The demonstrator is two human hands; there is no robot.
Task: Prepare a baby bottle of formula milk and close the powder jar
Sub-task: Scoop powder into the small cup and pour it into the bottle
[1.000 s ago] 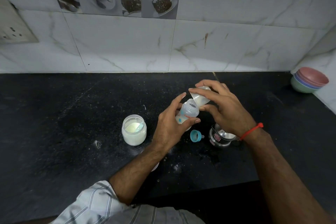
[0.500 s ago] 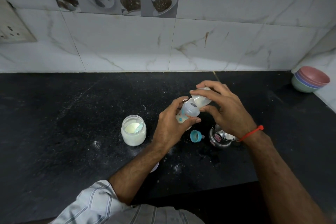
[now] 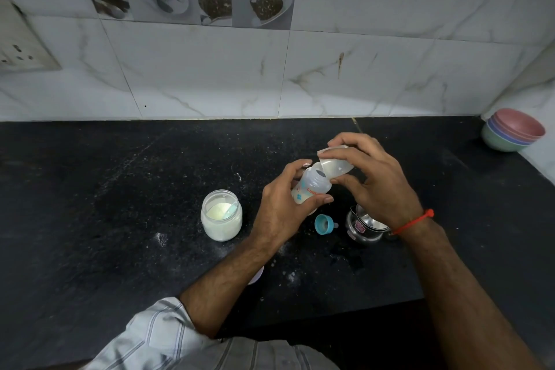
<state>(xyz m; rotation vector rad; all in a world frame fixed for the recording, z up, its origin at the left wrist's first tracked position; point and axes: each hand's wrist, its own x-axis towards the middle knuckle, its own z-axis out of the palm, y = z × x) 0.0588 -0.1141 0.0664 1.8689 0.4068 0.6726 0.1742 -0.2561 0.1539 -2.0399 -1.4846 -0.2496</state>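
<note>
Head view: left hand [image 3: 280, 213] has its fingers curled round the small clear plastic baby bottle [image 3: 310, 189], held off the black stone table [image 3: 105, 189] and tilted, open threaded neck pointing up and to the right. Long axis runs from lower left to upper right, straight at the right hand [image 3: 372, 177]. Right-hand fingers [image 3: 336, 155] pinch a translucent dome-shaped plastic piece [image 3: 335, 167], probably the bottle's teat or cap, its edge touching the neck rim. It sits skewed to the bottle axis, so my read is the next move needs it squared onto the threads before any twist. Right hand does the work; left only steadies.

Contents: bottle shows whitish fill in its lower part; level unclear behind the fingers.

Relative to the bottle:
- round clear glass jar of pale powder [image 3: 221, 215] to the left on the table, lid off, a pale blue scoop [image 3: 231, 210] inside. Jar closing not yet done.
- small teal plastic ring-shaped part [image 3: 323, 224] just below, on the table.
- small shiny steel pot [image 3: 365, 227] below right, partly behind the right wrist; contents not visible.
- stack of pastel bowls [image 3: 512, 131] far right.
</note>
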